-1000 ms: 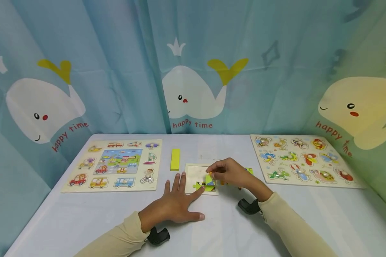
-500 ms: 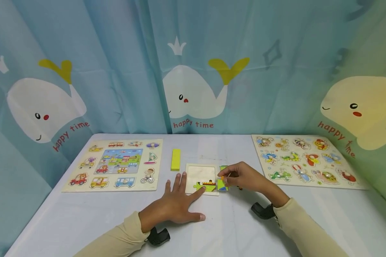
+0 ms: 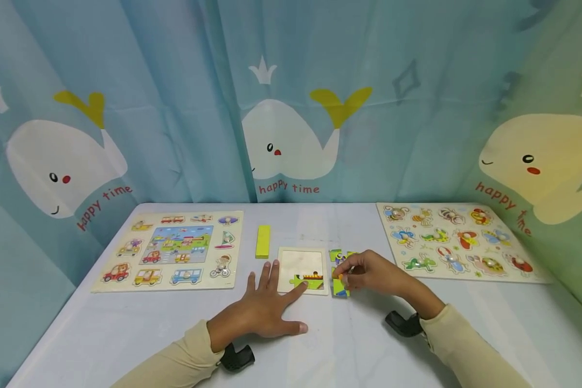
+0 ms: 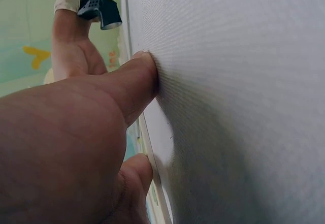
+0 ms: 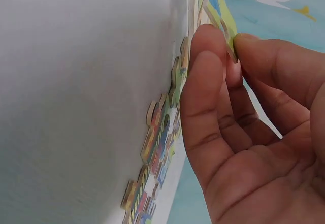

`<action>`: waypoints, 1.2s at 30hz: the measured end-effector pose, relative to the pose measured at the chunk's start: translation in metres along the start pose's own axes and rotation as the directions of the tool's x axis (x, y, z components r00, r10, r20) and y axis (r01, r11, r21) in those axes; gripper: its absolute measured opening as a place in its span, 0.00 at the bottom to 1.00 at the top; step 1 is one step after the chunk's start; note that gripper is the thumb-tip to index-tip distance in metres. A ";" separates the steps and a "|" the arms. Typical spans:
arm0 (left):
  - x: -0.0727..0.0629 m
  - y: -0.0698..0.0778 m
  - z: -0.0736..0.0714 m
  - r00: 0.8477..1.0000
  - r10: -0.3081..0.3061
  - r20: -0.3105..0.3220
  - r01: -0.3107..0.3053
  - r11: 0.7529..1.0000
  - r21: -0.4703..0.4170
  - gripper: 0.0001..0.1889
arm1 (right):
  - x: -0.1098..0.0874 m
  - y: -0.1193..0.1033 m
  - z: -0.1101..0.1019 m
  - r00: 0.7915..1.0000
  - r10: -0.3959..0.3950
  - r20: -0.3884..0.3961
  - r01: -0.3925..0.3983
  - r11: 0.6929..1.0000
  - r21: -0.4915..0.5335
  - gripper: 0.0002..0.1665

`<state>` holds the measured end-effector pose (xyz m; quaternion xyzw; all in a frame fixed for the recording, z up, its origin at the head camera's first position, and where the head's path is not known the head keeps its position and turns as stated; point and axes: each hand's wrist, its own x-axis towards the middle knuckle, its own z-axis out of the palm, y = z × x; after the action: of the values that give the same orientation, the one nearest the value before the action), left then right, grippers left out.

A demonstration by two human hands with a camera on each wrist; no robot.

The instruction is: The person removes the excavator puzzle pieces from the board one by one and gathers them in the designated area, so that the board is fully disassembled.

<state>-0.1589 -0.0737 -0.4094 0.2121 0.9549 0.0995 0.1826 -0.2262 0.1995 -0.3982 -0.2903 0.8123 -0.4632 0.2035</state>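
My left hand (image 3: 262, 312) lies spread on the table, its fingertips by the left edge of a small wooden puzzle tray (image 3: 286, 254). One finger reaches over the tray's frame and touches the green jigsaw pieces (image 3: 313, 281) lying along its lower right. To the right of the tray, my right hand (image 3: 380, 275) pinches a green and blue jigsaw piece (image 3: 340, 289) between thumb and fingers. In the right wrist view that piece (image 5: 219, 13) is tilted up, clear of the table. Other loose jigsaw pieces (image 3: 336, 254) lie just behind, partly hidden by the right hand.
A yellow block (image 3: 263, 242) stands behind the tray on the left. A vehicle peg puzzle board (image 3: 165, 284) lies at the left, an insect peg puzzle board (image 3: 494, 276) at the right. A whale-print curtain (image 3: 184, 108) hangs behind the table.
The right hand has moved from over the tray to its right side, carrying the green and blue jigsaw piece with it. The left hand has stayed in place.
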 end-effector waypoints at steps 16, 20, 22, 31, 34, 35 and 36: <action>-0.002 0.001 -0.003 1.000 0.006 -0.003 -0.006 1.000 -0.003 0.44 | 0.000 0.003 0.000 0.999 -0.003 0.054 0.001 1.000 0.027 0.10; -0.002 0.001 -0.003 1.000 0.006 -0.002 -0.006 1.000 -0.002 0.44 | 0.000 0.004 -0.001 0.998 -0.035 0.042 0.036 0.999 -0.025 0.10; -0.002 0.001 -0.003 1.000 0.008 -0.003 -0.008 1.000 -0.002 0.44 | -0.002 0.003 -0.002 0.998 -0.049 0.032 0.051 0.996 -0.066 0.10; -0.001 0.002 -0.005 1.000 0.008 -0.005 -0.008 1.000 0.007 0.44 | -0.002 0.002 -0.007 0.998 -0.070 0.010 0.071 0.988 -0.139 0.10; -0.001 0.001 -0.005 1.000 0.015 -0.008 -0.015 1.000 0.011 0.44 | -0.002 0.002 -0.007 0.999 -0.046 -0.002 0.045 0.989 -0.138 0.11; -0.002 0.002 -0.005 1.000 0.018 -0.009 -0.018 1.000 0.015 0.44 | -0.003 0.002 -0.006 0.999 -0.038 -0.006 0.037 0.990 -0.133 0.12; -0.002 0.002 -0.005 1.000 0.022 -0.011 -0.021 1.000 0.019 0.44 | -0.003 0.002 -0.006 0.999 -0.035 -0.010 0.033 0.991 -0.128 0.12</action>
<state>-0.1586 -0.0735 -0.4038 0.2236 0.9544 0.0936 0.1742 -0.2283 0.2061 -0.3972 -0.3138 0.8363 -0.4155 0.1718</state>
